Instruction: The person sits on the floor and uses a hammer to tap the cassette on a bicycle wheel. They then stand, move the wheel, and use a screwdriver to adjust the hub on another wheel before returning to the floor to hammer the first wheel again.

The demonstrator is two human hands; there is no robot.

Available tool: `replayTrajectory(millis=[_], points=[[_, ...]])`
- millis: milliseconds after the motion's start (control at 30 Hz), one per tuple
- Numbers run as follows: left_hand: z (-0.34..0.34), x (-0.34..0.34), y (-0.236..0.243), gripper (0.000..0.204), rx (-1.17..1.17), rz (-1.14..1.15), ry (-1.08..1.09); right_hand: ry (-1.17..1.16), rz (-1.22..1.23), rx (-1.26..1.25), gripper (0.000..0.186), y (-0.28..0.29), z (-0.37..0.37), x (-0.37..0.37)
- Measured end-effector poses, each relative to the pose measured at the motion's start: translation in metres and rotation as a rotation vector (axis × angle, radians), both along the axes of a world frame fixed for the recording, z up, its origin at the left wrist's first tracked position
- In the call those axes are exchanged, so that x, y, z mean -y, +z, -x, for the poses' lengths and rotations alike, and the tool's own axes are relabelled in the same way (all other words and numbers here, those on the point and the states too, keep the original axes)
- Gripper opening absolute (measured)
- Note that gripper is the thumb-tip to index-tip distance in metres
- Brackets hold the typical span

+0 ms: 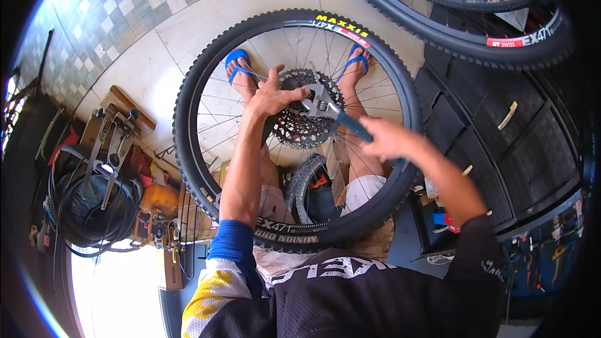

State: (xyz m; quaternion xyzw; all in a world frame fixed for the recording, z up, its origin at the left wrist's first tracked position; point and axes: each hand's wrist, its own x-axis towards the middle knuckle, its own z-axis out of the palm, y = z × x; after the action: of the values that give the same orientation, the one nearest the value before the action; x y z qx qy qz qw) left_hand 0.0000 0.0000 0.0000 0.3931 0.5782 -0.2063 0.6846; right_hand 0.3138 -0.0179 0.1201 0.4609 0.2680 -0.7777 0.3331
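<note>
A bicycle wheel (186, 81) with a knobby black tyre rests across my legs, its rear cassette (294, 133) facing up. My right hand (387, 140) is closed round the dark grip of an adjustable wrench (354, 125). The wrench's silver jaws sit at the cassette's centre; what they grip is partly hidden. Over the cassette's left side is my left hand (270, 97), thumb reaching to the wrench head and index finger extended. Its other fingers curl out of sight, around something dark that I cannot make out. A short piece of chain (315, 72) shows at the cassette's upper edge.
More wheels (451, 44) stand at the upper right beside black panels (519, 138). To the left are a metal stand (109, 150), coiled black tubes (69, 213) and an orange tool (159, 199). Another tyre (307, 188) shows below the spokes. Hand tools (538, 250) hang at the lower right.
</note>
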Motion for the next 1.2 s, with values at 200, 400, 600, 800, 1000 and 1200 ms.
replayTrajectory(millis=[200,400,600,800,1000,1200], points=[[-0.009,-0.002,-0.002,0.127,-0.031,-0.016,-0.016,1.009,-0.681,-0.210,0.020,-0.176,0.019,-0.081],[0.009,0.003,-0.005,0.127,-0.080,-0.012,-0.053,0.709,-1.694,-0.699,0.016,-0.223,0.199,-0.132],[0.005,0.004,-0.003,0.124,0.028,-0.003,0.064,0.605,-1.856,-0.172,0.014,-0.243,0.109,-0.165],[0.008,0.010,-0.007,0.117,0.050,0.008,0.132,0.589,-1.207,0.090,0.031,-0.139,0.016,-0.134],[0.005,0.003,-0.004,0.106,0.042,0.017,0.041,-0.496,-0.401,0.329,0.031,0.011,0.017,0.011],[0.007,0.005,0.000,0.102,0.049,-0.008,0.028,-0.689,-0.077,0.246,0.028,0.077,0.053,0.085]])
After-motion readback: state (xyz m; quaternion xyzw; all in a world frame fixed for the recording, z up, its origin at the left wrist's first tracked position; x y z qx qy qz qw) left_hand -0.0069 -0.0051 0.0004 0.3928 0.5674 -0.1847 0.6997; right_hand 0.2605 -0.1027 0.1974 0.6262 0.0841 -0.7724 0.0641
